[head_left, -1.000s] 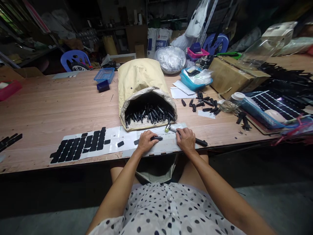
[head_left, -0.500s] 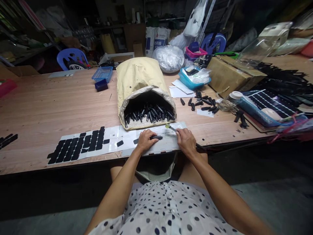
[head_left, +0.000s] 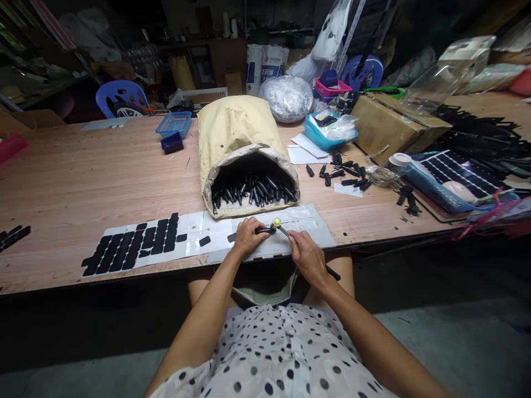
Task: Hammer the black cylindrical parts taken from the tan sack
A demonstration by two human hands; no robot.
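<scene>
My left hand [head_left: 248, 236] rests over the light board at the table's front edge, its fingers closed on a small black cylindrical part [head_left: 264, 230]. My right hand [head_left: 307, 255] is wrapped round a small hammer [head_left: 276, 223] with a yellow head and a dark handle. The yellow head is at the right end of the black part; I cannot tell if they touch. Just beyond both hands lies a paper sack [head_left: 238, 124] on its side, its mouth facing me, with many similar black parts [head_left: 257, 190] inside.
Left of my hands, black rounded stickers [head_left: 130, 249] cover a pale sheet. Loose black parts [head_left: 348, 172] lie to the right, near a blue basket [head_left: 327, 141] and a cardboard box [head_left: 388, 127]. A blue tray [head_left: 431, 185] stands at the far right; small blue baskets [head_left: 173, 126] stand behind left.
My right hand has moved left with the hammer, bringing its yellow head from beyond the black part to that part's right end. My left hand has barely moved.
</scene>
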